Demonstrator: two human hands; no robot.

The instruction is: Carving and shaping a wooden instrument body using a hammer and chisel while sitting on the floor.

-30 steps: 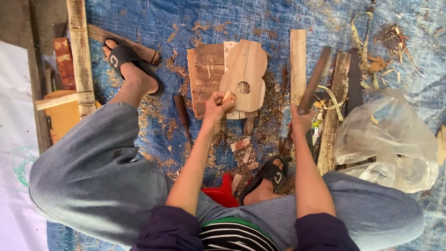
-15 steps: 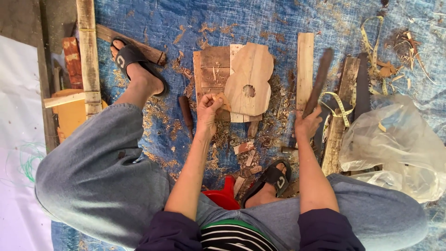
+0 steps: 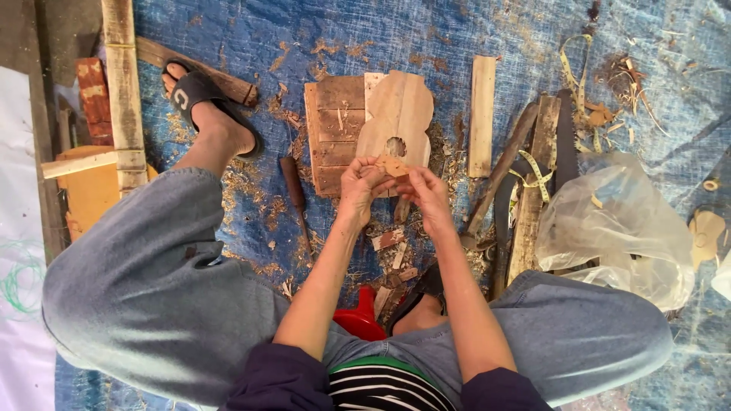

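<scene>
Stool: a red plastic seat (image 3: 358, 320) shows between the thighs, nearest the camera, on the blue tarp (image 3: 426, 30).
Right foot: a black sandal (image 3: 415, 293) tucked in just beyond the stool, among wood offcuts.
Left hand (image 3: 359, 186): its grip is closed on a small wood piece (image 3: 394, 165), thumb and fingertips pinching its left side.
Right hand (image 3: 428, 196): its grip is closed on the same small wood piece from the right, fingertips meeting those of the left hand.
Small wood piece: pale, held just above the lower end of the guitar-shaped board, directly under the round hole.
Guitar-shaped board (image 3: 397, 114): pale flat cutout with a round hole (image 3: 395, 146), lying partly over a brown plank panel (image 3: 331, 129) near the middle of the tarp.
Chisel (image 3: 295, 190): dark-handled tool lying on the tarp left of the left hand, apart from it.
Shavings: scattered around the panel and under the hands.
Right side: a pale slat (image 3: 482, 114), dark sticks, a yellow tape measure (image 3: 537, 171) and a clear plastic bag (image 3: 617, 228).
Left side: the left foot in a black sandal (image 3: 199, 95), beside a long timber (image 3: 122, 91) near the tarp's left edge.
</scene>
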